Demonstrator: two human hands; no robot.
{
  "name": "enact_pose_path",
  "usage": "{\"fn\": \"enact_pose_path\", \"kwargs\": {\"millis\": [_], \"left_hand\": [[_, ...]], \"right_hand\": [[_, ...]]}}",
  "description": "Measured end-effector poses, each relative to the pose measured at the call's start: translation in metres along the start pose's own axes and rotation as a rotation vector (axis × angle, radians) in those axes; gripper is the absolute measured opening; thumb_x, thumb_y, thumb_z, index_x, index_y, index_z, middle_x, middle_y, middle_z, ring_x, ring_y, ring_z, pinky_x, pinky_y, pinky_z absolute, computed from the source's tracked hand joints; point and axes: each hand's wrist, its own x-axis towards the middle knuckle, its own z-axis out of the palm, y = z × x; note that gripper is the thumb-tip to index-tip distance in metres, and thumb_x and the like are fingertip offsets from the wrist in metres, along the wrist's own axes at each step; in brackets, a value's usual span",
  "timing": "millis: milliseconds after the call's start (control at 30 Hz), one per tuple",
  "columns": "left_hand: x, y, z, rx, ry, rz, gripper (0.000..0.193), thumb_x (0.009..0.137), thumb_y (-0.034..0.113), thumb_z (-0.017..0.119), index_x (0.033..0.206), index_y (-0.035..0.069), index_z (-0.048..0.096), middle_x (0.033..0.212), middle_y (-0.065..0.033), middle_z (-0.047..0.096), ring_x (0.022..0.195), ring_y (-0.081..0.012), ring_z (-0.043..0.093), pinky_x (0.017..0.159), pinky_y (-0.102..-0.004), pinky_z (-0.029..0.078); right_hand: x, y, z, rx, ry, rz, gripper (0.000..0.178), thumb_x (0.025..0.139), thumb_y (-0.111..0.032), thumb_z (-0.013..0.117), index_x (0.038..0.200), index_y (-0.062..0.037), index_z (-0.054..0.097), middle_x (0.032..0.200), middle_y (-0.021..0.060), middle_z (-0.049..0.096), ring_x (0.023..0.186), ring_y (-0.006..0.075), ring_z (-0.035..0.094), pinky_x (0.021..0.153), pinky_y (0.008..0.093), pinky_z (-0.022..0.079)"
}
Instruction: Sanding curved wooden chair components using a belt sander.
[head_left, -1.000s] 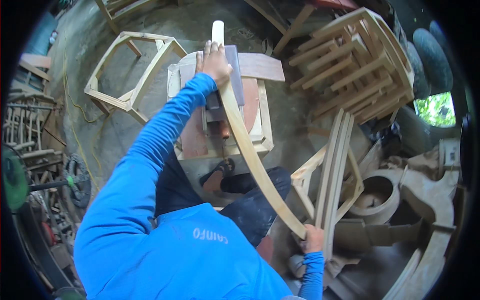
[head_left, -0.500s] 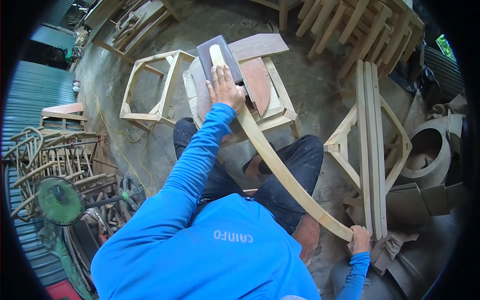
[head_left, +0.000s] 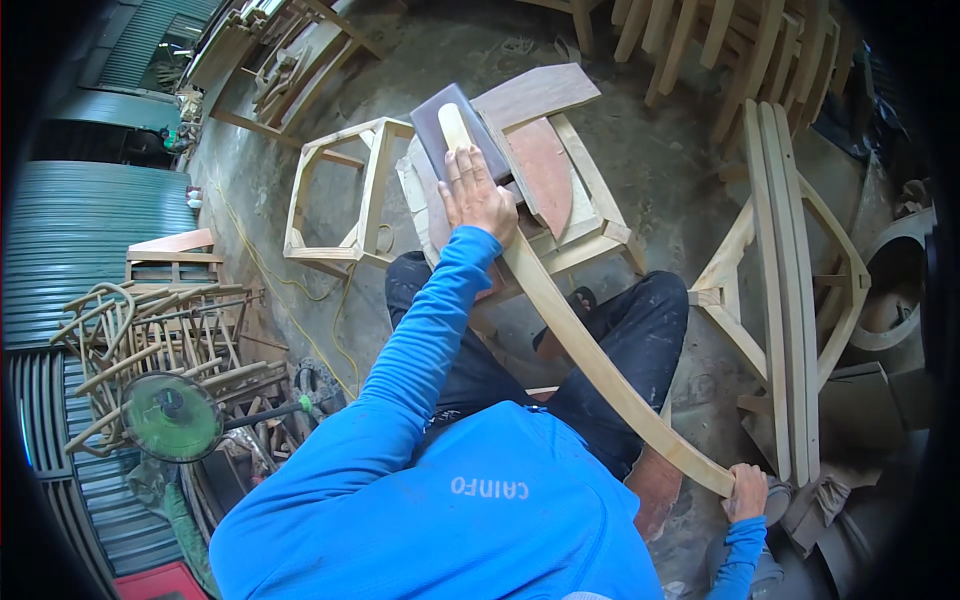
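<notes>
A long, curved wooden slat runs from a dark grey, rectangular flat-topped block down to the lower right. The slat's far end rests over the block's top. My left hand lies on the slat near that end, fingers stretched along it and pressing down. At the near right end, my right hand wraps its fingers around the slat's tip. Under and beside the block is a pale wooden frame with a reddish thin board on it. The block's lower part is hidden.
An open wooden frame stands left of the block. Several straight slats lean across another frame at right. Stacked timber fills the far right. A green fan stands at left, near a yellow cord on the floor.
The whole view has shifted, so things sit farther right in it. Both hands keep their places on the slat, whose far end stays over the block.
</notes>
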Motion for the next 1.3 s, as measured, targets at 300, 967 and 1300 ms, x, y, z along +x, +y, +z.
{"fn": "enact_pose_path", "kwargs": {"millis": [300, 967, 1300], "left_hand": [[0.065, -0.056, 0.002, -0.034, -0.006, 0.0, 0.08, 0.091, 0.027, 0.048, 0.161, -0.001, 0.021, 0.169, -0.0223, 0.018, 0.159, -0.0393, 0.01, 0.126, -0.0603, 0.012], [0.173, -0.094, 0.003, -0.079, 0.072, 0.059, 0.074, 0.094, 0.027, 0.047, 0.161, 0.0, 0.026, 0.169, -0.0205, 0.023, 0.158, -0.039, 0.016, 0.128, -0.0531, 0.013], [0.031, -0.028, 0.008, -0.112, 0.076, -0.031, 0.081, 0.088, 0.023, 0.05, 0.16, -0.004, 0.025, 0.168, -0.0242, 0.022, 0.159, -0.0407, 0.012, 0.127, -0.058, 0.013]], "right_hand": [[0.043, -0.044, -0.042, 0.136, 0.125, -0.157, 0.056, 0.06, -0.01, 0.081, 0.112, -0.009, 0.063, 0.088, 0.0128, 0.059, 0.084, 0.0357, 0.056, 0.074, 0.045, 0.042], [0.111, -0.094, -0.027, 0.045, 0.261, -0.356, 0.083, 0.069, -0.029, 0.081, 0.146, -0.0113, 0.056, 0.077, 0.0096, 0.055, 0.064, 0.03, 0.058, 0.057, 0.0431, 0.046], [0.095, -0.127, -0.004, 0.133, 0.361, -0.284, 0.074, 0.066, -0.02, 0.085, 0.136, -0.015, 0.064, 0.077, 0.0091, 0.058, 0.065, 0.0287, 0.063, 0.059, 0.0415, 0.052]]}}
